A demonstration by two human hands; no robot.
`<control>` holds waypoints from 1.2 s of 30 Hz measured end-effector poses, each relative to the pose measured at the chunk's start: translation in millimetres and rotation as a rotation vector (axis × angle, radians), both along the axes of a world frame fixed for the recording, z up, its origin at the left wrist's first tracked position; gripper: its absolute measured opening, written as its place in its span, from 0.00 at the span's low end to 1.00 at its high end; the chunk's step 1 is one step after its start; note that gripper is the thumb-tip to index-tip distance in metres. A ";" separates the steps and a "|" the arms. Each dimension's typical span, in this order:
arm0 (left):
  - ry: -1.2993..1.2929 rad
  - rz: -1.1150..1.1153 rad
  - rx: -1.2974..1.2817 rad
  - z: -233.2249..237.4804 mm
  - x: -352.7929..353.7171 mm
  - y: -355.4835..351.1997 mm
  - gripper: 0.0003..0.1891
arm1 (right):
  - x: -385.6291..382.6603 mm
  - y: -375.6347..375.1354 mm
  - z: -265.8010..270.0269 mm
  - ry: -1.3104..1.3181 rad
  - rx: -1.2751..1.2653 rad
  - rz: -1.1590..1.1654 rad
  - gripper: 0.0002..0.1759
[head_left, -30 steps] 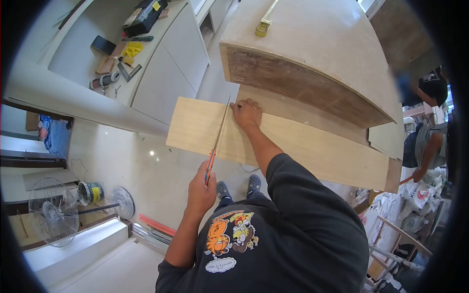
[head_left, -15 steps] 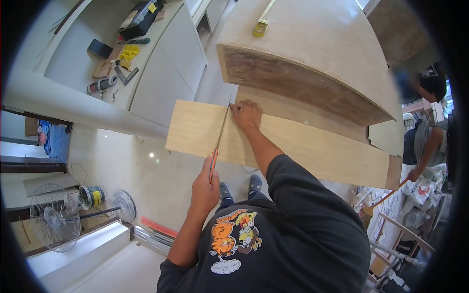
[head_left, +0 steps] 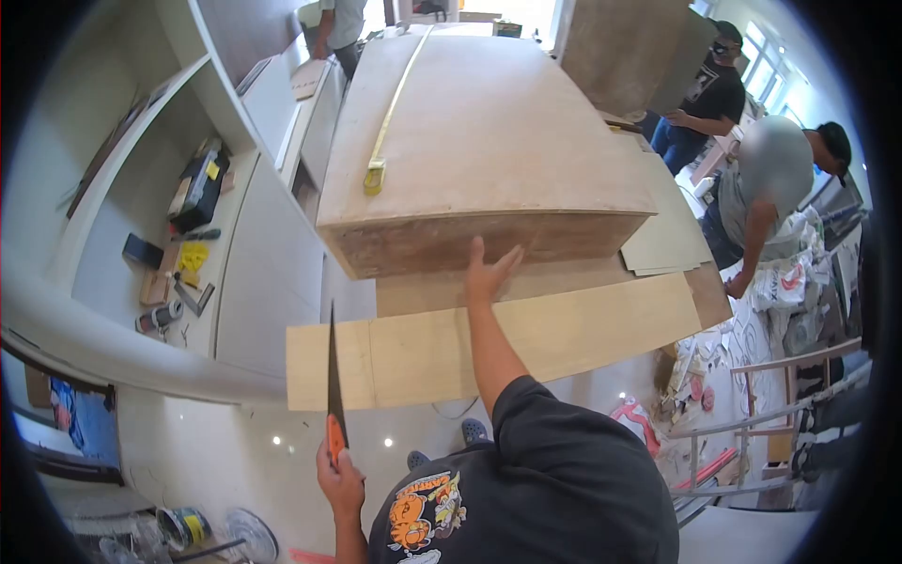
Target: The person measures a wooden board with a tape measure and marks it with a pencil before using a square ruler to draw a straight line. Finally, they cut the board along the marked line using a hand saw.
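My left hand [head_left: 341, 477] grips the orange handle of a hand saw [head_left: 335, 376], whose dark blade points away from me across the left part of a long pale wood board [head_left: 423, 355]. A thin line crosses the board just right of the blade. My right hand [head_left: 490, 271] has its fingers spread in front of the brown side of a large wooden box [head_left: 432, 240], beyond the board; whether it touches the side I cannot tell. Under the board's far edge lies a brown panel [head_left: 413, 293].
A yellow tape measure [head_left: 374, 177] lies extended on the box. Left, a shelf holds a toolbox [head_left: 197, 185] and a metal square [head_left: 194, 300]. People [head_left: 700, 103] stand at the right and far left. A ladder-like frame [head_left: 742, 437] is at the lower right.
My right hand has left the board and spread its fingers near the box side. My left hand, with the saw, has moved left and nearer to me. The view has shifted, showing more of the room.
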State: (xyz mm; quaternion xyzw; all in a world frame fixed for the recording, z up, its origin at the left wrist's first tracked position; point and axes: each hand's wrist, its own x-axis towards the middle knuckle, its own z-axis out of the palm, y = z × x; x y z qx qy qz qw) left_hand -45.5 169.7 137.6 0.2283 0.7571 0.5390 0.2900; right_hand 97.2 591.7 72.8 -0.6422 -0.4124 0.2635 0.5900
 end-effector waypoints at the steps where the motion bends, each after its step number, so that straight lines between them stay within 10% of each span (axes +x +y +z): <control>1: -0.003 0.004 0.033 -2.6 -2.1 -6.7 0.21 | 13.3 15.7 22.1 0.009 0.018 0.010 0.67; 8: -0.066 0.027 0.161 -22.2 -10.4 -4.7 0.20 | 3.4 77.9 8.2 0.219 0.014 0.097 0.82; 14: -0.017 0.017 0.140 -22.5 -12.8 10.0 0.20 | 18.0 89.1 9.6 0.507 0.069 0.577 0.76; 19: 0.018 0.016 0.133 -9.6 -3.2 -4.0 0.21 | 15.9 103.0 11.3 0.467 0.135 0.492 0.71; 22: 0.061 0.040 0.062 -1.3 1.3 -29.2 0.20 | 16.2 115.6 24.3 0.317 -0.091 0.077 0.89; 25: 0.106 0.027 0.023 0.3 9.9 -45.4 0.20 | 8.6 77.7 77.7 0.451 -0.110 0.173 0.91; 30: 0.192 -0.067 -0.036 -4.1 7.0 -34.0 0.21 | 17.5 70.7 30.8 0.045 -0.034 0.108 0.74; 33: 0.380 -0.133 0.050 5.4 8.2 7.8 0.20 | -10.9 5.2 -22.1 -0.424 -0.007 0.694 0.40; 34: 0.401 -0.149 0.054 -3.8 7.7 16.4 0.20 | -40.4 -19.5 -87.2 -0.776 0.109 0.499 0.32; 36: 0.391 -0.182 0.023 -7.1 9.4 25.3 0.20 | -69.5 -72.1 -54.4 -0.834 -0.017 0.814 0.26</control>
